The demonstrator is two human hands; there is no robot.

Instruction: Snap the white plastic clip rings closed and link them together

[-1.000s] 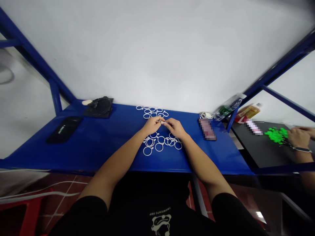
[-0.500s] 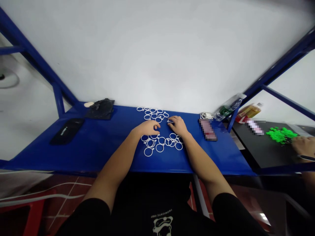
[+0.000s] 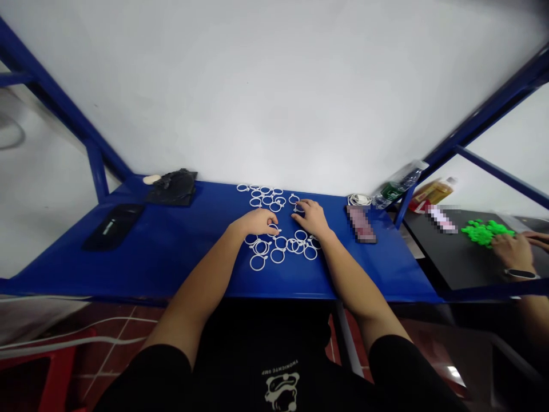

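On the blue table (image 3: 180,263), my left hand (image 3: 257,221) is bent inward, thumb and forefinger closed on a white ring (image 3: 279,230) with a small tab. My right hand (image 3: 312,218) curves over another white ring (image 3: 297,208), which shows partly between its fingertips. A further ring (image 3: 294,199) lies just beyond those fingertips. Several white rings (image 3: 266,199) form a loose group by the wall. Nearer to me, several more rings (image 3: 278,255) lie scattered, some overlapping, in front of and between my wrists.
A black pouch (image 3: 114,228) and crumpled black plastic (image 3: 174,189) lie left. To the right are a blurred phone (image 3: 361,223), a coiled white cable (image 3: 359,199) and a leaning bottle (image 3: 401,184). Beyond the blue frame, another person's hand (image 3: 512,252) touches green pieces (image 3: 484,232).
The ring at my left fingers has moved slightly away from me. One far ring has shifted right, apart from its group, near my right hand. The other person's hand has moved left onto the green pieces.
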